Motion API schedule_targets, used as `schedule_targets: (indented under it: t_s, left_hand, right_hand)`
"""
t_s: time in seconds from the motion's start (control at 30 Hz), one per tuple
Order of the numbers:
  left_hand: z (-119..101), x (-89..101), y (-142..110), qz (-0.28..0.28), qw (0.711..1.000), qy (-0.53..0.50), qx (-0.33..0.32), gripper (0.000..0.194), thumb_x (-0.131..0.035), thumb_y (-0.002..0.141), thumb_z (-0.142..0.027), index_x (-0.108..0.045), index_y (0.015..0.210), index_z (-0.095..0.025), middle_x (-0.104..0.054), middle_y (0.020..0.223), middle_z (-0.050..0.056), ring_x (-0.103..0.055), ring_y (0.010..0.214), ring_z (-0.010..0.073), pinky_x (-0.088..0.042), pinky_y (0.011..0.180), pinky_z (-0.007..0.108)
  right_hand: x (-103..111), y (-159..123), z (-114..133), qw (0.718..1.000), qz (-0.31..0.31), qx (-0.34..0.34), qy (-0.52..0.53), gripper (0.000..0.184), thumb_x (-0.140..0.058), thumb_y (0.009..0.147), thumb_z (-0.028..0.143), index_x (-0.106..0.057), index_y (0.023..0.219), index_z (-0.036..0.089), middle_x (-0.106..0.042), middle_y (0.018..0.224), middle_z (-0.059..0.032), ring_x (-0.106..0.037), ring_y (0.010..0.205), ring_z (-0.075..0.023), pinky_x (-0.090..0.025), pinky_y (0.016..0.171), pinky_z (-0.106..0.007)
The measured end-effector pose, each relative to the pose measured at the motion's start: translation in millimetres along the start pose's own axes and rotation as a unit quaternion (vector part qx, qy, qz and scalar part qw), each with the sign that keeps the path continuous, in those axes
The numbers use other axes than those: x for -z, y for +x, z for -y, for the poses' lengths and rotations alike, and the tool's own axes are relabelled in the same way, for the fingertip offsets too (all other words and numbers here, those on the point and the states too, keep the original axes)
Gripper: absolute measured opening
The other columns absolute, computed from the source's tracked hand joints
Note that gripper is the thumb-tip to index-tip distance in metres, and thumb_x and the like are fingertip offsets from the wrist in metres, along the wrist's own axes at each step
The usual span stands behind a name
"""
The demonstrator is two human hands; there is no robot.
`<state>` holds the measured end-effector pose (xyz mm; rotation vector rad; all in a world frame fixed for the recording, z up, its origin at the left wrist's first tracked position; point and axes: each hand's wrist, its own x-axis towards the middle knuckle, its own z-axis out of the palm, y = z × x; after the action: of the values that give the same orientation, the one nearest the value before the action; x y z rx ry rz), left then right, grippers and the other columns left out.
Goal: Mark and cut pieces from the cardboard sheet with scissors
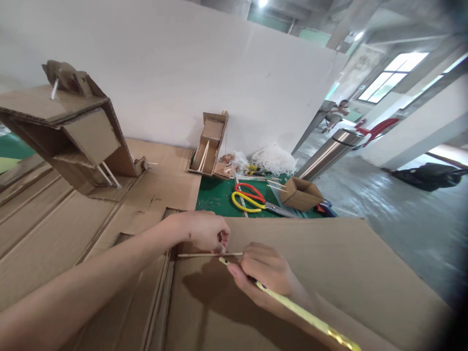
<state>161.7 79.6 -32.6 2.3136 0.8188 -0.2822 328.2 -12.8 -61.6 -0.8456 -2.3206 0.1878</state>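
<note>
A thin wooden stick (195, 255) lies across a flat cardboard sheet (329, 253). My left hand (210, 231) is closed, fingers curled, with its fingertips pinching the stick near its middle. Close by on the right, my right hand (265, 268) is wrapped round a slim yellow pencil (300, 312) with a gold band at its back end. The pencil's front end reaches the stick just below my left fingertips. The right part of the stick runs behind or under my right hand, so its end is hidden.
A cardboard box structure (84, 141) stands at left. Farther back are a smaller cardboard piece (210, 141), scissors (252, 200) with red and yellow handles, white string (274, 158) and an open cardboard box (302, 192) on a green mat (215, 195). A person (336, 114) sits far off.
</note>
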Motion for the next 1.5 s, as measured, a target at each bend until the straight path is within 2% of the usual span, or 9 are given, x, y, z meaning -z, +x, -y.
schedule_targets:
  t_s: [0.4, 0.6, 0.83, 1.03, 1.17, 1.4, 1.5]
  left_hand:
    - [2.8, -1.7, 1.7, -0.002, 1.000, 0.001, 0.001, 0.012, -0.064, 0.067, -0.032, -0.067, 0.077, -0.026, -0.071, 0.077, -0.004, -0.059, 0.066, 0.0131, -0.036, 0.054, 0.023]
    - [2.5, -2.5, 1.5, -0.013, 1.000, 0.012, 0.001, 0.013, -0.060, 0.069, -0.030, -0.067, 0.078, -0.026, -0.070, 0.075, -0.003, -0.058, 0.064, 0.0134, -0.037, 0.054, 0.023]
    - [2.3, -2.4, 2.0, -0.004, 1.000, 0.015, 0.003, 0.013, -0.063, 0.067, -0.028, -0.068, 0.079, -0.026, -0.072, 0.078, -0.003, -0.060, 0.068, 0.0145, -0.037, 0.054, 0.023]
    - [2.2, -3.0, 1.7, -0.009, 1.000, 0.022, 0.000, 0.014, -0.059, 0.071, -0.027, -0.069, 0.082, -0.026, -0.073, 0.082, -0.001, -0.060, 0.070, 0.0154, -0.038, 0.056, 0.023]
    - [2.6, -2.7, 1.6, -0.006, 1.000, 0.025, -0.007, 0.015, -0.060, 0.069, -0.023, -0.069, 0.082, -0.026, -0.073, 0.083, -0.002, -0.059, 0.069, 0.0147, -0.036, 0.055, 0.022]
    - [3.4, -3.2, 1.1, -0.007, 1.000, 0.026, -0.016, 0.016, -0.058, 0.069, -0.020, -0.069, 0.080, -0.025, -0.072, 0.077, -0.002, -0.057, 0.064, 0.0128, -0.035, 0.052, 0.021]
    - [4.8, -4.0, 2.1, -0.001, 1.000, 0.025, -0.010, 0.016, -0.060, 0.067, -0.022, -0.069, 0.080, -0.025, -0.071, 0.074, -0.002, -0.058, 0.063, 0.0137, -0.035, 0.050, 0.021]
  right_hand:
    - [-2.4, 1.6, -1.6, 0.998, 0.006, -0.053, 0.015, 0.040, -0.045, 0.093, 0.022, -0.039, 0.054, 0.019, -0.040, 0.051, 0.0035, -0.037, 0.048, -0.0088, -0.029, 0.049, -0.024]
    - [-1.1, 1.0, -6.0, 0.996, 0.003, -0.094, 0.008, 0.043, -0.045, 0.093, 0.025, -0.034, 0.051, 0.019, -0.034, 0.049, 0.0051, -0.033, 0.046, -0.0077, -0.026, 0.047, -0.023]
    - [-2.0, 8.6, -0.7, 0.997, 0.030, -0.070, 0.025, 0.043, -0.042, 0.095, 0.029, -0.039, 0.053, 0.019, -0.037, 0.052, 0.0042, -0.036, 0.048, -0.0086, -0.027, 0.048, -0.024]
    - [-0.4, 8.5, -3.1, 0.995, 0.029, -0.090, 0.012, 0.042, -0.045, 0.093, 0.026, -0.035, 0.053, 0.019, -0.034, 0.052, 0.0049, -0.034, 0.047, -0.0081, -0.026, 0.048, -0.023]
    - [-5.6, 11.9, 0.0, 0.996, 0.031, -0.079, 0.028, 0.041, -0.046, 0.093, 0.025, -0.034, 0.054, 0.019, -0.034, 0.053, 0.0050, -0.033, 0.049, -0.0084, -0.025, 0.049, -0.024]
    - [-8.2, 11.1, 0.2, 0.994, 0.045, -0.095, 0.029, 0.041, -0.047, 0.093, 0.028, -0.038, 0.054, 0.018, -0.034, 0.053, 0.0053, -0.032, 0.048, -0.0078, -0.024, 0.048, -0.024]
    - [-6.9, 10.5, -0.6, 0.993, 0.039, -0.106, 0.029, 0.042, -0.046, 0.093, 0.030, -0.040, 0.053, 0.018, -0.037, 0.053, 0.0044, -0.036, 0.049, -0.0078, -0.027, 0.049, -0.022]
